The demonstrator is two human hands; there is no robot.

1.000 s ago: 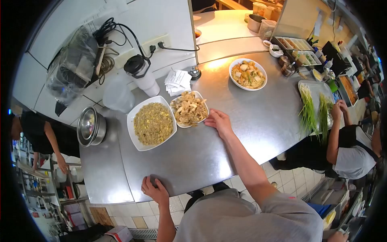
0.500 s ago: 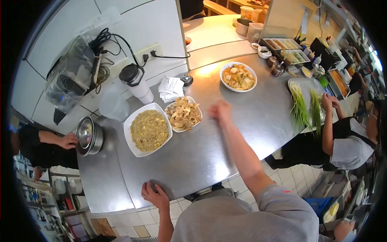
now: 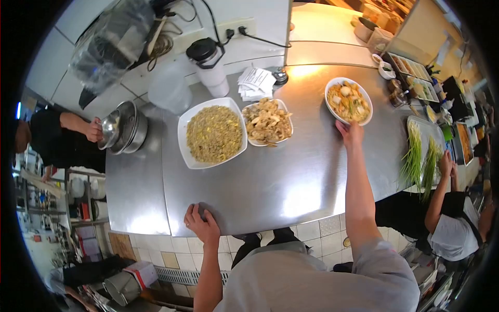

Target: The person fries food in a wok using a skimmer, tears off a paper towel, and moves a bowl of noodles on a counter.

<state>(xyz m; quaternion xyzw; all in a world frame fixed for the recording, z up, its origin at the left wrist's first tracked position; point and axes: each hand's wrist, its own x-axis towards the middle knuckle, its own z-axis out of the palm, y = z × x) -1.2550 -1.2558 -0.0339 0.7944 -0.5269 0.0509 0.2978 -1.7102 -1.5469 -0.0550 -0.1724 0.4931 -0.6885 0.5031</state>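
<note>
At the near rim of the round noodle bowl (image 3: 349, 101) is my right hand (image 3: 352, 133), its thumb apart and some fingertips hidden by the bowl's edge. My left hand (image 3: 202, 224) rests on the near edge of the steel table (image 3: 239, 192), fingers apart, holding nothing. A square white bowl of fried rice (image 3: 213, 133) stands left of centre. Touching or nearly touching it on the right is a smaller white bowl heaped with light brown fried pieces (image 3: 268, 122).
Papers (image 3: 257, 82), a bell (image 3: 280, 76), a tumbler (image 3: 212, 73) and a clear container (image 3: 170, 92) line the wall. At left a co-worker's hand (image 3: 94, 130) holds a metal bowl (image 3: 110, 130). Another co-worker (image 3: 451, 223) handles green stalks (image 3: 431, 161) at a right-hand tray.
My right hand has left the fried pieces' bowl and moved right to the noodle bowl. The left co-worker's hand has reached the metal bowls and tilted one. The view has shifted.
</note>
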